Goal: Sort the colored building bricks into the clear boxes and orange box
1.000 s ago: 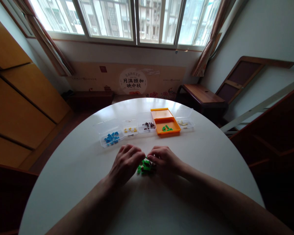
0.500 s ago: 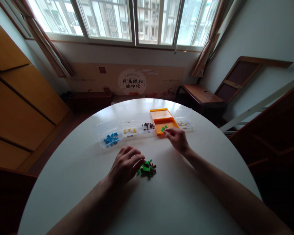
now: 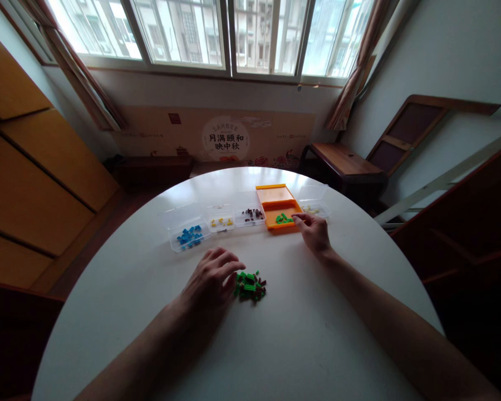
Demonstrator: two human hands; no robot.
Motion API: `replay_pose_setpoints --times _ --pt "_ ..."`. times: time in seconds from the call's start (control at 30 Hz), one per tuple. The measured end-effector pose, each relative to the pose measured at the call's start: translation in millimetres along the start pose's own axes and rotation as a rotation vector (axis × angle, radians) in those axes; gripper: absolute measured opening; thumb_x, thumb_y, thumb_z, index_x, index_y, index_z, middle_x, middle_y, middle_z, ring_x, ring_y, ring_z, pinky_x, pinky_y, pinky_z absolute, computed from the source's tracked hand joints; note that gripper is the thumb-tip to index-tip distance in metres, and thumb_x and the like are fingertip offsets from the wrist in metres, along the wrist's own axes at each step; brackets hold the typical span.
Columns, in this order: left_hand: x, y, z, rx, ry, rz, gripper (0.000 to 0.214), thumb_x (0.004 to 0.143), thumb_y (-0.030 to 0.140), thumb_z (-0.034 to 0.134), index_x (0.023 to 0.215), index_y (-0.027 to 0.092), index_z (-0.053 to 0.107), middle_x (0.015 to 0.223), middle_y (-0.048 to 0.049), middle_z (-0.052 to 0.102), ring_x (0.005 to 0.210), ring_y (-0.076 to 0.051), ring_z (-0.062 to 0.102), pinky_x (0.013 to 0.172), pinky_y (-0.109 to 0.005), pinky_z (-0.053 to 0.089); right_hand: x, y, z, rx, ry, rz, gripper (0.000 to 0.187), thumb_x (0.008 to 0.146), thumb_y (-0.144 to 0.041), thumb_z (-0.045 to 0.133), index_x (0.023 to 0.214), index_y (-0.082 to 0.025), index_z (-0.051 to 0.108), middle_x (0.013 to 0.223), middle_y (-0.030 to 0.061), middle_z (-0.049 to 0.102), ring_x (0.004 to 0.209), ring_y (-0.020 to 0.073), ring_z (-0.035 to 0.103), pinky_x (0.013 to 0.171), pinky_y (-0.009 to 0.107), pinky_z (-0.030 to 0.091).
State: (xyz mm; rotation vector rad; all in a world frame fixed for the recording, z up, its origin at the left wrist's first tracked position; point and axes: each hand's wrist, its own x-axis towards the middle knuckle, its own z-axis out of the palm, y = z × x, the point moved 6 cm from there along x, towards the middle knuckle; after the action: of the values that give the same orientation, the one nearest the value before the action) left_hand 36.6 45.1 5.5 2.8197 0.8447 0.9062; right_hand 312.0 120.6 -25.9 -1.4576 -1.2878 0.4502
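A small pile of green and dark brown bricks (image 3: 249,285) lies on the round white table (image 3: 150,289). My left hand (image 3: 211,277) rests beside it on the left, fingers spread loosely, fingertips touching the pile's edge. My right hand (image 3: 316,232) is stretched out to the right front corner of the orange box (image 3: 280,211), which holds several green bricks (image 3: 283,219). Its fingers are loosely curled with nothing visible in them.
Several clear boxes stand in a row with the orange one: blue bricks (image 3: 188,235), yellow bricks (image 3: 221,222), dark brown bricks (image 3: 250,214) and pale bricks (image 3: 311,210). A wooden bench (image 3: 342,161) and a cabinet (image 3: 33,167) stand beyond the table.
My right hand left the pile, reached the orange box with a green brick, and now sits just right of the box with nothing in it. My left hand stayed by the pile.
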Motion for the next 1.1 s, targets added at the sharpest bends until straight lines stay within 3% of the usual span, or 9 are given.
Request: replay_pose_setpoints --times 0.27,0.6,0.73,0.87,0.93,1.1 --pt "-2 -5 6.7 0.007 -0.131 -0.063 0.018 0.086 0.014 0.055 0.095 0.023 0.067 0.094 -0.0042 0.066 0.089 -0.019 0.054 0.082 -0.035 0.042 -24 -23 12 0.017 -0.109 -0.053 0.027 0.079 -0.036 0.061 0.085 -0.014 0.075 0.073 0.0056 0.069 0.057 0.0134 0.054 0.057 0.026 0.044" --pt "2 -4 5.0 -0.066 -0.105 -0.101 0.015 0.089 0.014 0.052 0.081 0.019 0.063 0.090 -0.0029 0.066 0.086 -0.016 0.054 0.081 -0.031 0.041 -45 -45 27 0.051 -0.223 -0.172 0.019 0.082 -0.030 0.061 0.083 -0.015 0.073 0.076 0.0044 0.066 0.056 0.0110 0.050 0.058 0.024 0.044" --pt "4 2 -1.4 -0.058 0.011 -0.026 0.009 0.089 0.017 0.056 0.084 0.020 0.062 0.086 -0.0023 0.065 0.083 -0.015 0.052 0.079 -0.031 0.040 -55 -58 36 0.085 -0.379 -0.147 0.019 0.082 -0.029 0.062 0.085 -0.014 0.073 0.075 0.0039 0.065 0.055 0.0094 0.047 0.055 0.023 0.041" --pt "5 14 -15.8 -0.013 0.170 0.030 0.006 0.088 0.016 0.060 0.089 0.021 0.062 0.083 -0.0014 0.065 0.081 -0.015 0.051 0.077 -0.031 0.039 -78 -77 53 0.175 -0.751 -0.120 0.021 0.080 -0.029 0.065 0.092 -0.014 0.074 0.073 0.0026 0.064 0.057 0.0088 0.048 0.054 0.021 0.040" --pt "6 20 -22.5 0.001 0.235 0.073 0.007 0.087 0.015 0.061 0.090 0.021 0.062 0.081 -0.0010 0.065 0.080 -0.015 0.051 0.076 -0.031 0.039 -89 -85 59 0.237 -0.876 -0.111 0.022 0.080 -0.029 0.065 0.094 -0.014 0.075 0.072 0.0023 0.063 0.057 0.0085 0.049 0.054 0.020 0.040" --pt "6 25 -25.9 0.011 0.267 0.118 0.009 0.085 0.015 0.063 0.091 0.022 0.062 0.080 -0.0009 0.065 0.079 -0.015 0.051 0.075 -0.031 0.040 -96 -91 62 0.314 -0.865 -0.116 0.019 0.080 -0.025 0.065 0.090 -0.012 0.075 0.072 0.0028 0.064 0.057 0.0082 0.051 0.054 0.020 0.040"
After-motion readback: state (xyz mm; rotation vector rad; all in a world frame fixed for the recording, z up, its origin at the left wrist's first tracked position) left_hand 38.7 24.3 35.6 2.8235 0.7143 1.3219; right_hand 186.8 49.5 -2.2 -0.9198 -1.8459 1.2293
